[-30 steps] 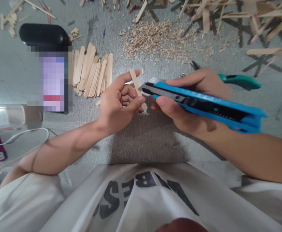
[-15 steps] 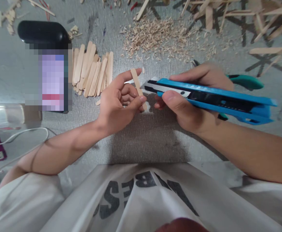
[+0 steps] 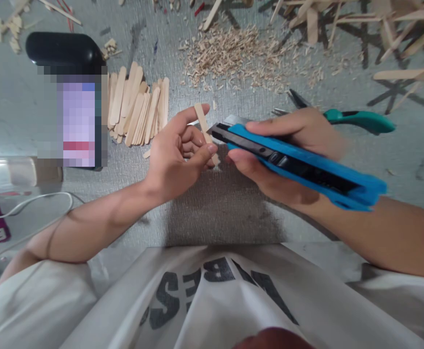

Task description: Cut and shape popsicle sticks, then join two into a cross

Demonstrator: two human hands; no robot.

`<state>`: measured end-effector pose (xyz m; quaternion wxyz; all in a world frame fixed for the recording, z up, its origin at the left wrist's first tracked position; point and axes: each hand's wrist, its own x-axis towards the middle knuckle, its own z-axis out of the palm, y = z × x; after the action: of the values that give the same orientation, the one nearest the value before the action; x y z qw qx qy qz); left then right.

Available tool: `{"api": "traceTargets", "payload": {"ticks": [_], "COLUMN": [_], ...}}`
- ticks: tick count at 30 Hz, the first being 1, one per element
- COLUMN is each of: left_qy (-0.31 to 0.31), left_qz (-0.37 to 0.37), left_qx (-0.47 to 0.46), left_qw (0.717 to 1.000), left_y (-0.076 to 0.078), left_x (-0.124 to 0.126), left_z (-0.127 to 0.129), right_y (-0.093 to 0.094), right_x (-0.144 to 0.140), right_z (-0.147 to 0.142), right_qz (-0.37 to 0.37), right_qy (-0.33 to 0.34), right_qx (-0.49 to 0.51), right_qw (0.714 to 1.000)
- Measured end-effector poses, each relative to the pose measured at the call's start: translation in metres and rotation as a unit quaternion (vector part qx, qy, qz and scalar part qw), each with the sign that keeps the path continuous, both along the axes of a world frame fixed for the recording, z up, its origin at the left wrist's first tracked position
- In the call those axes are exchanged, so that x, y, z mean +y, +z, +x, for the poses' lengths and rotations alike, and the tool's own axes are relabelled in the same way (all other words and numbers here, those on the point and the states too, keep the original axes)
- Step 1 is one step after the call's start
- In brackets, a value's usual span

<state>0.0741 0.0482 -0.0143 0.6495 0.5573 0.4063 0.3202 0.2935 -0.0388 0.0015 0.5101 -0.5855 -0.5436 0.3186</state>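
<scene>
The left hand (image 3: 177,160) pinches a short flat pale wooden craft stick (image 3: 205,132) between thumb and forefinger, held up off the grey textured floor (image 3: 219,208) with its top end against the fingertip, and the right hand (image 3: 288,160) is clenched round a long blue plastic utility knife (image 3: 299,165) whose metal blade tip sits right against the stick's edge. Here's the danger: that blade points straight toward the left thumb and curled fingers, so if the wood gives suddenly or the knife skids along the grain, the edge would likely run into skin. The stick is small and only lightly pinched, so a hard push could also twist it loose or snap it rather than shave it clean. Behind the hands lie a fanned heap of wooden craft sticks (image 3: 139,109), a spread of pale wood shavings (image 3: 241,55), a pair of teal-handled pliers (image 3: 357,120) partly behind the right hand, and a black rounded case (image 3: 64,48) to the left. Against half a second ago, the knife has dipped: its rear end has dropped lower and swung in nearer the forearm, the body now slopes downward to the right, and the blade has closed in on the stick, while the left hand and stick have barely shifted.
</scene>
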Motion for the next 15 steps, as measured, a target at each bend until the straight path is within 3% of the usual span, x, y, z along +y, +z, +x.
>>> {"api": "traceTargets", "payload": {"ticks": [9,15], "left_qy": [0.006,0.009], "left_qz": [0.019,0.029], "left_qx": [0.006,0.026], "left_qw": [1.0,0.999], "left_y": [0.007,0.007], "left_x": [-0.001,-0.001], "left_z": [0.0,0.0], "right_y": [-0.005,-0.006], "right_x": [0.009,0.006], "right_z": [-0.017,-0.009], "right_qz": [0.037,0.08], "right_qy": [-0.043,-0.036], "right_qx": [0.127,0.027], "right_qw": [0.99,0.996]}}
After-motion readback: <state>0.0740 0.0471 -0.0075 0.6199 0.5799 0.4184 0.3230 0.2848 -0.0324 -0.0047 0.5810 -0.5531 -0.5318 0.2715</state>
